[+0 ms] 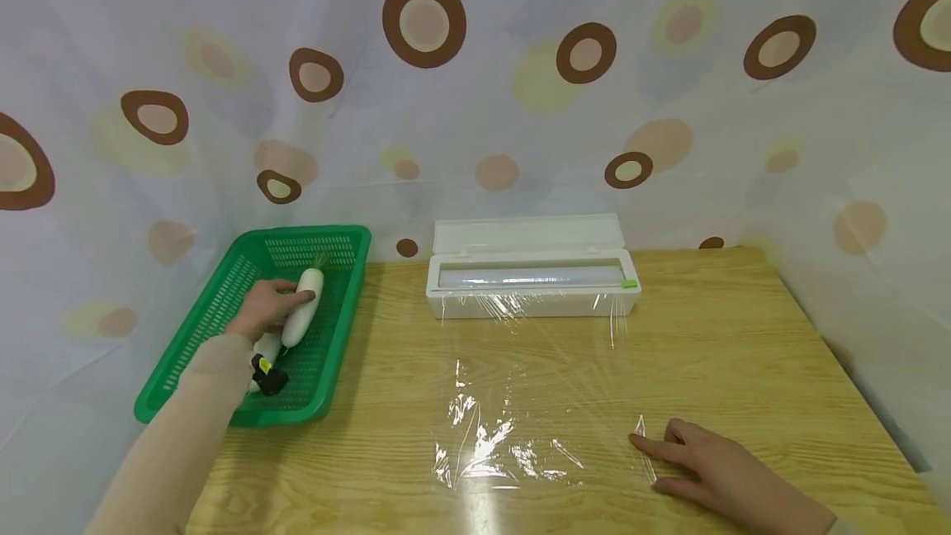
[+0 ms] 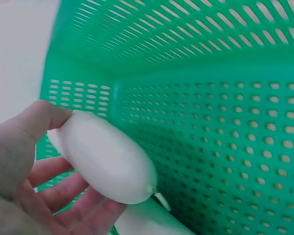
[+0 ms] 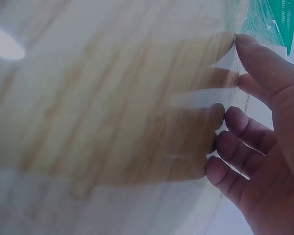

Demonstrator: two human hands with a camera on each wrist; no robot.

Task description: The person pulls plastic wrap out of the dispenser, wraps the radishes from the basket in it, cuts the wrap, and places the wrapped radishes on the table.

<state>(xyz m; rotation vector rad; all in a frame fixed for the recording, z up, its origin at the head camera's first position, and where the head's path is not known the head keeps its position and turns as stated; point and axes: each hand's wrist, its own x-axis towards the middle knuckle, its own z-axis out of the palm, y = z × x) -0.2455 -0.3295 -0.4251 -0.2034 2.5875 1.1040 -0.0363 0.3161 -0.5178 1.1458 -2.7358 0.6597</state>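
Observation:
In the head view my left hand (image 1: 262,306) is inside the green basket (image 1: 340,353). It grips a white radish (image 1: 303,320) with a short green stem end, thumb on one side and fingers on the other. Under this radish lies another pale radish (image 2: 149,220), partly covered. My right hand (image 1: 709,469) rests on the table, its thumb and index finger spread at the right edge of a sheet of clear plastic wrap (image 1: 513,403). The right wrist view shows the fingertips (image 3: 235,117) touching the glossy surface, which mirrors them.
A white wrap dispenser (image 1: 531,304) stands at the back with its lid raised, a roll inside and a green slider at its right end. The wrap runs from it over the wooden table (image 1: 713,337). Beside the left sleeve is a small black object (image 1: 271,378).

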